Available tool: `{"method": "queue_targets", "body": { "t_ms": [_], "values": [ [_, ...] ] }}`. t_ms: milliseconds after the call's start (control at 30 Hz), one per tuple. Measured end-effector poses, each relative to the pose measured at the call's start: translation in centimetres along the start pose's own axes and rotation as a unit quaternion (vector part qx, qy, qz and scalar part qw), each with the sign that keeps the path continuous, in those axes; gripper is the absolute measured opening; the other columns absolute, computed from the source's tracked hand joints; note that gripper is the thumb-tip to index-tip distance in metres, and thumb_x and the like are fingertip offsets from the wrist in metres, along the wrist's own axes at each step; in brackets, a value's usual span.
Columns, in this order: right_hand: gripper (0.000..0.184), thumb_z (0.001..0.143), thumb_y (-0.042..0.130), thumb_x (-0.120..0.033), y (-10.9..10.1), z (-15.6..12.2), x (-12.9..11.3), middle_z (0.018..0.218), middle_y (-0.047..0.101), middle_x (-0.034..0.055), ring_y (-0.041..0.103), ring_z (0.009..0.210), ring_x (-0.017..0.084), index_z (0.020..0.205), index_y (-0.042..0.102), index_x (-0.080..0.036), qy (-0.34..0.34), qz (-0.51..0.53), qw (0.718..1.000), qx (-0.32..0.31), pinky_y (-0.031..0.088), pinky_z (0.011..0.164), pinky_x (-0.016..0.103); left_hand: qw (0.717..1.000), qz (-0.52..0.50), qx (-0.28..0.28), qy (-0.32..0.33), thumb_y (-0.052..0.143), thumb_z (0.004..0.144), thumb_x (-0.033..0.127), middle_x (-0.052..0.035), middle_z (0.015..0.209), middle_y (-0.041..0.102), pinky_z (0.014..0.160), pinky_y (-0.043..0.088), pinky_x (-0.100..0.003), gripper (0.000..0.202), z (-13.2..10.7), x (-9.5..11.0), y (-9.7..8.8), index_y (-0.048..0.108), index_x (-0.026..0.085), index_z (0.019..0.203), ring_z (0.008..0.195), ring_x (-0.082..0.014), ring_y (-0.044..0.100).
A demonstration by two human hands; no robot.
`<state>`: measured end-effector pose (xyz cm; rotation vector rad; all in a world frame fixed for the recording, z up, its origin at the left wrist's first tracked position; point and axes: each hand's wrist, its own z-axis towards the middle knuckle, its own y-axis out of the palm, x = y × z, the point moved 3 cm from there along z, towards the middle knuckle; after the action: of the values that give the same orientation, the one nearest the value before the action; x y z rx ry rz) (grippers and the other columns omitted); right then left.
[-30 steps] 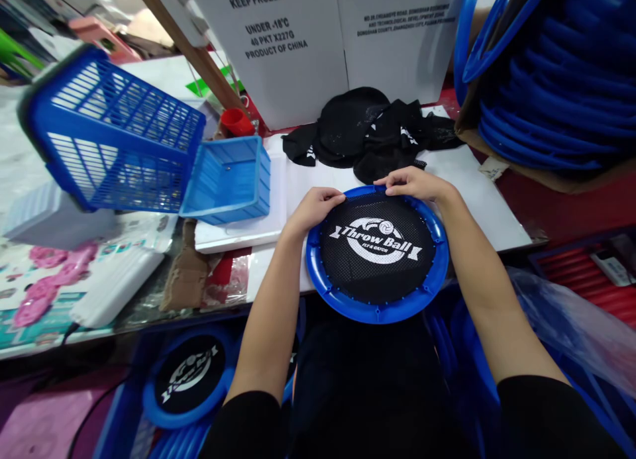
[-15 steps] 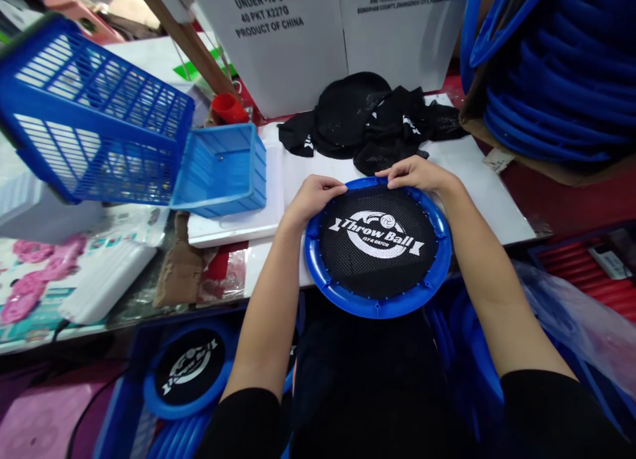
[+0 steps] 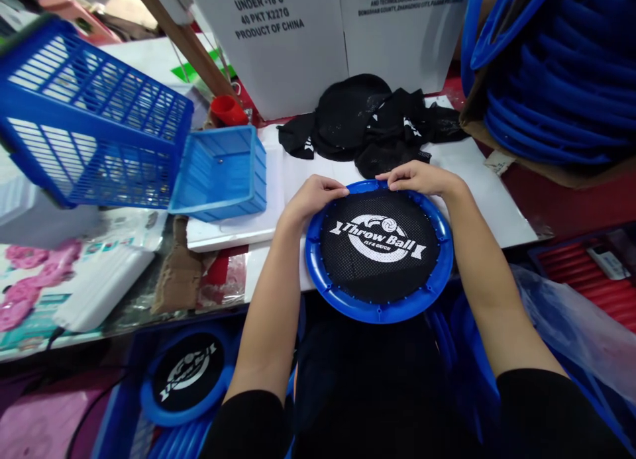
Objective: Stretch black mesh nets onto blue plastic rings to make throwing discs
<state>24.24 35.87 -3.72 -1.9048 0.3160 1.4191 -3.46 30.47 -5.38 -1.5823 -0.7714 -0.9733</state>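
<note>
A round blue plastic ring (image 3: 377,312) lies at the table's near edge, with a black mesh disc (image 3: 368,277) printed "Throw Ball" stretched across it. Together they form a throw-ball paddle. On its far left rim, my left hand (image 3: 318,197) is closed, fingertips pressing where mesh meets plastic. My right hand (image 3: 420,177) pinches the far rim just right of centre, thumb and fingers curled at the edge. Small pegs run round the mesh border. Behind the hands lies a loose heap of black mesh pieces (image 3: 352,114).
A light blue bin (image 3: 218,174) and a tilted blue basket (image 3: 99,121) stand left. Blue rings (image 3: 551,101) are stacked in a carton at right. A white box (image 3: 293,61) closes off the back. Below left sits another meshed paddle (image 3: 186,373). Red parts (image 3: 581,273) lie lower right.
Almost nothing differs. The view has shifted very slightly, and both hands keep their places on the far rim of the paddle.
</note>
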Motion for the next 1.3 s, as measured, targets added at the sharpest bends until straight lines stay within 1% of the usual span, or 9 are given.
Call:
{"method": "queue_targets", "body": {
  "t_ms": [233,333,433,567,667,767,933,1033,1300],
  "values": [
    [0.015,0.085,0.071,-0.032,0.6,-0.4,-1.3,0.151,0.069,0.0045,0.058,0.147,0.034,0.093,0.083,-0.025,-0.033,-0.093,0.995,0.012,0.035,0.129,0.055,0.993,0.090,0.042,0.057,0.070,0.093,0.029,-0.0061,0.093,0.082,0.090,0.057,-0.039,0.014,-1.3,1.1,0.3,0.082,0.021,0.089,0.092,-0.0230,0.071],
    [0.017,0.087,0.074,-0.035,1.4,-0.1,-1.8,0.170,0.050,-0.0012,0.038,0.162,0.034,0.097,0.085,-0.028,-0.057,-0.147,0.987,0.016,0.019,0.136,0.056,0.977,0.152,0.055,0.142,0.069,0.096,0.028,-0.0066,0.106,0.079,0.101,0.056,-0.041,0.013,-2.1,2.1,0.6,0.080,0.023,0.093,0.104,-0.0237,0.070],
    [0.021,0.086,0.080,-0.044,2.0,0.2,-1.7,0.180,0.031,-0.0063,0.009,0.170,0.036,0.100,0.087,-0.030,-0.068,-0.182,0.981,0.013,0.001,0.137,0.058,0.954,0.206,-0.005,0.218,0.072,0.095,0.029,-0.0080,0.123,0.074,0.114,0.050,-0.046,0.009,-2.3,2.3,1.7,0.080,0.024,0.096,0.120,-0.0268,0.067],
    [0.027,0.085,0.084,-0.046,2.3,0.1,-1.6,0.182,0.024,-0.0063,-0.001,0.171,0.038,0.108,0.086,-0.031,-0.063,-0.202,0.977,0.003,-0.009,0.135,0.061,0.936,0.247,-0.055,0.246,0.074,0.095,0.031,-0.0110,0.144,0.066,0.121,0.044,-0.051,0.027,-1.9,1.8,3.0,0.077,0.025,0.121,0.137,-0.0315,0.059],
    [0.036,0.083,0.086,-0.048,2.3,-0.1,-1.4,0.181,0.025,-0.0069,0.000,0.171,0.039,0.116,0.084,-0.034,-0.045,-0.195,0.980,-0.018,-0.006,0.136,0.062,0.931,0.270,-0.063,0.238,0.075,0.094,0.033,-0.0110,0.145,0.063,0.120,0.045,-0.052,0.030,-1.6,1.6,3.2,0.076,0.026,0.123,0.137,-0.0329,0.059],
    [0.048,0.078,0.089,-0.050,2.6,-0.1,-1.3,0.181,0.027,-0.0055,0.007,0.170,0.040,0.123,0.082,-0.034,-0.019,-0.177,0.983,-0.050,0.007,0.138,0.059,0.936,0.268,-0.064,0.219,0.077,0.092,0.036,-0.0119,0.133,0.066,0.112,0.051,-0.049,0.025,-1.6,2.0,2.9,0.076,0.022,0.114,0.123,-0.0314,0.064],
    [0.022,0.086,0.079,-0.044,2.5,0.0,-1.7,0.168,0.052,0.0018,0.046,0.158,0.035,0.100,0.082,-0.027,-0.026,-0.171,0.985,-0.019,0.031,0.133,0.051,0.961,0.206,-0.033,0.180,0.070,0.095,0.027,-0.0070,0.106,0.071,0.098,0.054,-0.040,0.008,-1.6,2.8,2.0,0.074,0.021,0.097,0.101,-0.0237,0.067],
    [0.019,0.087,0.075,-0.041,2.2,0.2,-1.9,0.154,0.067,0.0064,0.062,0.143,0.033,0.094,0.079,-0.024,-0.047,-0.148,0.988,0.017,0.040,0.126,0.049,0.979,0.144,-0.008,0.147,0.067,0.094,0.024,-0.0045,0.099,0.077,0.095,0.054,-0.037,0.009,-1.4,2.6,1.6,0.075,0.021,0.091,0.097,-0.0217,0.068],
    [0.021,0.088,0.073,-0.041,1.9,0.9,-0.8,0.138,0.078,0.0087,0.068,0.133,0.033,0.095,0.081,-0.023,-0.066,-0.070,0.994,0.053,0.045,0.119,0.052,0.995,0.038,0.042,0.083,0.072,0.090,0.033,-0.0053,0.095,0.082,0.091,0.054,-0.037,0.016,-0.5,1.4,1.8,0.079,0.019,0.087,0.090,-0.0214,0.070]
  ]
}}
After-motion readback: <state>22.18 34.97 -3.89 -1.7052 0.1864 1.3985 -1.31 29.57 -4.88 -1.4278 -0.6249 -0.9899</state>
